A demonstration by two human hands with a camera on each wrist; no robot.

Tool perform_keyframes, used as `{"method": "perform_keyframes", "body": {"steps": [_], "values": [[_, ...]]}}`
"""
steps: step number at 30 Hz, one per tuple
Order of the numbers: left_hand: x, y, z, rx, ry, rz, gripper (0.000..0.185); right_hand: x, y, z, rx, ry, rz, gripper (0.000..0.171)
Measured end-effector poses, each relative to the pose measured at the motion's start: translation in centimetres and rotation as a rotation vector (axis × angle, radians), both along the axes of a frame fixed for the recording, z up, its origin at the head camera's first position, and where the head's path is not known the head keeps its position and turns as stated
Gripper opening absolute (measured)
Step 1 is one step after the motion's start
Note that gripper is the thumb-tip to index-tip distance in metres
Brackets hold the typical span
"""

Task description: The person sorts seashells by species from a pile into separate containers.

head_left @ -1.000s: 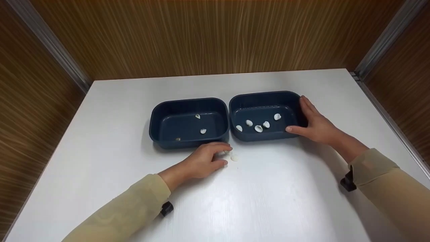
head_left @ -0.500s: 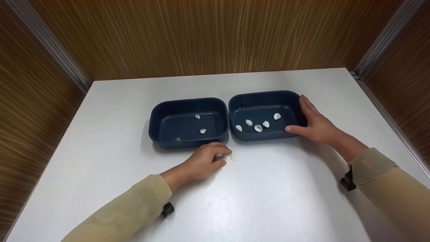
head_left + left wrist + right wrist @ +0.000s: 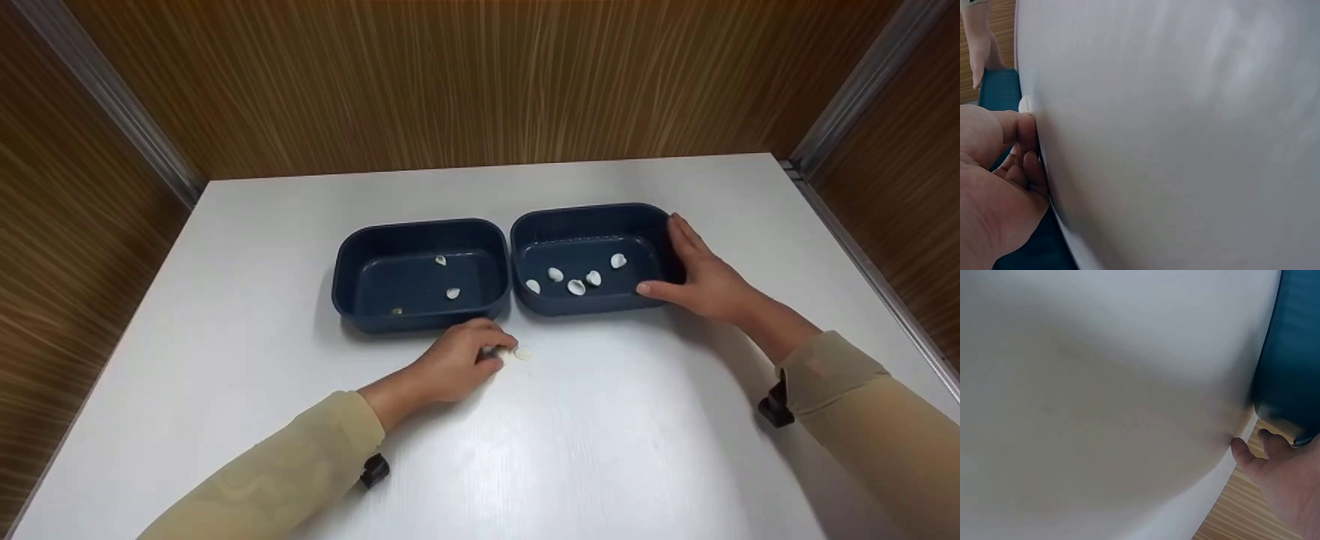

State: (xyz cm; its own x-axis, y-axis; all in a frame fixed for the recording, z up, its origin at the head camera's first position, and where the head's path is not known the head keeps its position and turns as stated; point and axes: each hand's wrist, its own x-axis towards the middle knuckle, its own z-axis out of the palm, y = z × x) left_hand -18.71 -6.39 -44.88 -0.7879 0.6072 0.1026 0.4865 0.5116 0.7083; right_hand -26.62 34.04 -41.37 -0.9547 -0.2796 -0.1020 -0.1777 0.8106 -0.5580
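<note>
My left hand (image 3: 457,364) is on the white table just in front of two dark blue boxes. Its thumb and fingers are curled about a small pale seashell (image 3: 505,354); another pale shell (image 3: 523,352) lies just beyond the fingertips. In the left wrist view, the curled fingers (image 3: 1033,169) hide most of what they pinch. My right hand (image 3: 705,281) rests, fingers spread and fairly straight, against the end of the right box (image 3: 592,304). Its thumb touches the front wall. Inside that box lie several white shells (image 3: 576,287).
The left box (image 3: 405,322) holds two pale shells (image 3: 452,293) and a small brownish piece (image 3: 397,310). Both boxes stand side by side, nearly touching. Wood-grain panels (image 3: 480,82) enclose the white table (image 3: 555,450) at the back and sides.
The left hand has shifted very slightly toward the person, and its thumb and fingers have drawn closer about the near shell. The right hand and both boxes stay in place.
</note>
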Motion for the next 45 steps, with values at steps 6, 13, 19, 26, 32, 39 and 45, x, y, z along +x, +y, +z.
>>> {"method": "perform_keyframes", "body": {"steps": [6, 13, 19, 26, 32, 39, 45], "values": [[0.0, -0.02, -0.09, 0.005, 0.011, 0.0, 0.031, -0.02, 0.1, -0.07, -0.002, 0.008, 0.002, 0.122], [0.04, -0.01, -0.05, 0.013, 0.016, 0.0, 0.031, -0.11, 0.04, -0.08, 0.004, 0.008, 0.013, 0.122], [0.08, 0.0, -0.05, 0.012, 0.017, 0.002, 0.03, -0.07, -0.04, -0.07, 0.007, 0.007, 0.003, 0.122], [0.18, -0.06, -0.15, 0.011, 0.005, 0.006, 0.029, 0.04, -0.12, -0.03, 0.014, -0.012, -0.014, 0.121], [0.32, -0.16, -0.25, 0.021, -0.044, 0.025, 0.029, -0.02, -0.25, -0.1, 0.014, -0.008, -0.007, 0.121], [0.43, -0.24, -0.26, 0.019, -0.091, 0.053, 0.029, -0.06, -0.21, -0.15, 0.008, -0.014, -0.006, 0.121], [0.48, -0.35, -0.16, 0.02, -0.102, 0.069, 0.03, -0.09, -0.26, 0.07, 0.013, -0.036, -0.022, 0.12]]}}
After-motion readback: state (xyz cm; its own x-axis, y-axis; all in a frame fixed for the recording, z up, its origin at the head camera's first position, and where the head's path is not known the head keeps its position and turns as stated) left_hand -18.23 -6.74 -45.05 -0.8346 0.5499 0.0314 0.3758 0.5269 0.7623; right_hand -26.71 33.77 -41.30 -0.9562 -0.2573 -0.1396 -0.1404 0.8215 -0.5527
